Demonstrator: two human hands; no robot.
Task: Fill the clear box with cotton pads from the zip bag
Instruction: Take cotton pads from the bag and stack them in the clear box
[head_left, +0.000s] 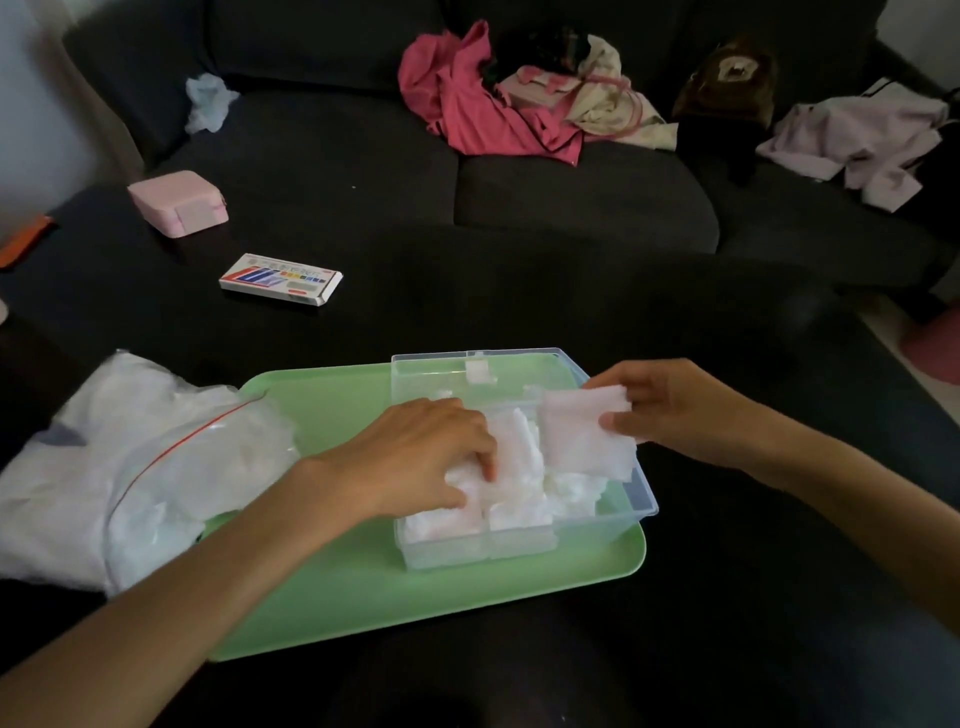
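Note:
The clear box stands on a green tray, its lid tipped back behind it, with white cotton pads stacked inside. My left hand reaches into the box and presses its fingers on the pads at the left side. My right hand pinches one square cotton pad by its edge and holds it just above the right part of the box. The zip bag, with a red seal line and more pads inside, lies at the left, partly over the tray's edge.
A flat printed carton and a pink case lie on the dark table further back on the left. Beyond the table is a dark sofa with a heap of pink and cream clothes and pale lilac cloth.

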